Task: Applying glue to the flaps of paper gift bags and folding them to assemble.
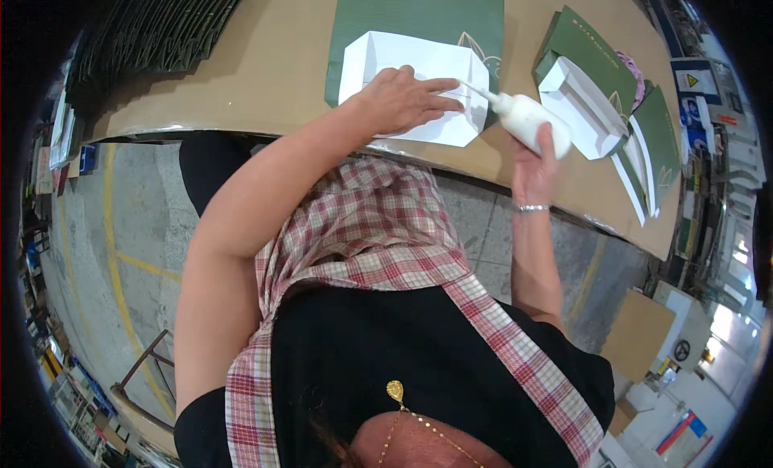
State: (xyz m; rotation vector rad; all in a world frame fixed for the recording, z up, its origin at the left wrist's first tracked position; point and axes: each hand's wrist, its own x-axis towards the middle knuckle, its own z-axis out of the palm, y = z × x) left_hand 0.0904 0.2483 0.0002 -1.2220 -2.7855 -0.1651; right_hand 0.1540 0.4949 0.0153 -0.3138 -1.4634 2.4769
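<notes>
A green paper bag [412, 10] lies flat on the table in front of me, its white bottom flaps [366, 61] opened out toward me. My left hand [403, 103] rests on those flaps with its fingers stretched to the right. In my right hand [535, 163] is a white squeeze bottle [535, 123] with a long thin nozzle. The bottle is tilted, and its nozzle tip points left to the right side of the white flaps, close to my left fingertips. Whether the tip touches the paper I cannot tell.
More green bags [592, 53] with white bottoms lie to the right on the brown table [274, 57]. A row of dark folded bags [161, 25] stands at the far left. The table's front edge runs close to my apron. Cardboard [636, 337] leans at the lower right.
</notes>
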